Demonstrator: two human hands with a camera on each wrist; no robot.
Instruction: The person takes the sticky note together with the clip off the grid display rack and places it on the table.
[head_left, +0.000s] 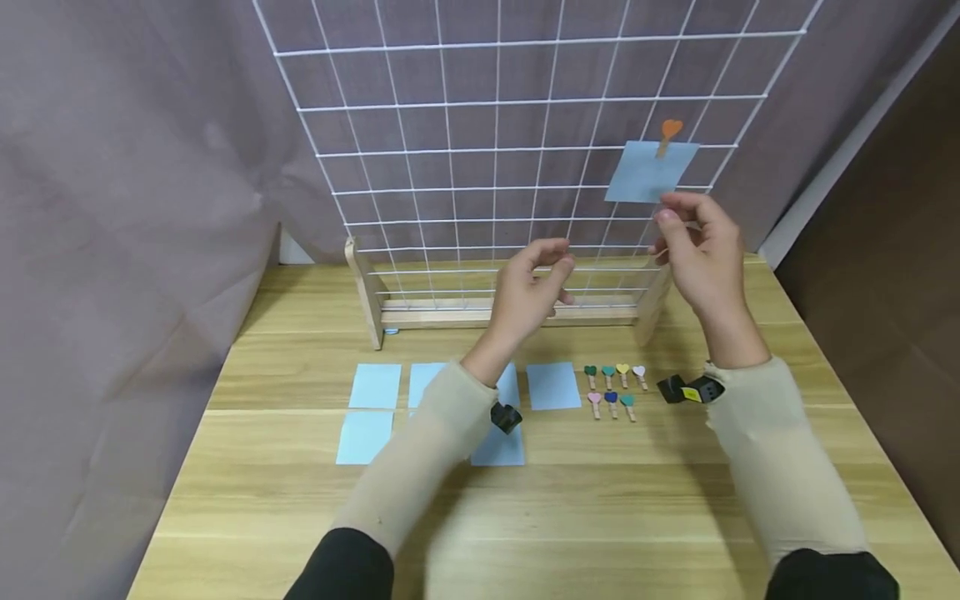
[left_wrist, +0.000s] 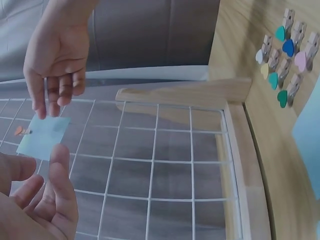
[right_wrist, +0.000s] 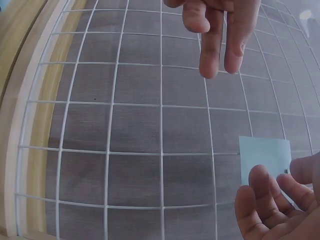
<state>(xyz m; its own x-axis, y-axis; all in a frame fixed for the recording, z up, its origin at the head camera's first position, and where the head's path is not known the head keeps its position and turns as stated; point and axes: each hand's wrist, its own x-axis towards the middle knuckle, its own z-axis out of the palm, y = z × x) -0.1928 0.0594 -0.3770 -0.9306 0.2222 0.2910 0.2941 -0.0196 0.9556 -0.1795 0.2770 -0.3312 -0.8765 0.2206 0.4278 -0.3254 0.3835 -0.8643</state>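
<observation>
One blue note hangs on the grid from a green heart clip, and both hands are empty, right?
Not quite: the heart clip holding the blue note on the grid is orange, as the head view shows. Left hand and right hand do hold nothing.

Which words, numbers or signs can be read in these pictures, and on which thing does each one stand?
There are none: the blue paper note clipped on the wire grid, the blue sheets on the table and the heart clips all look blank in every view.
</observation>
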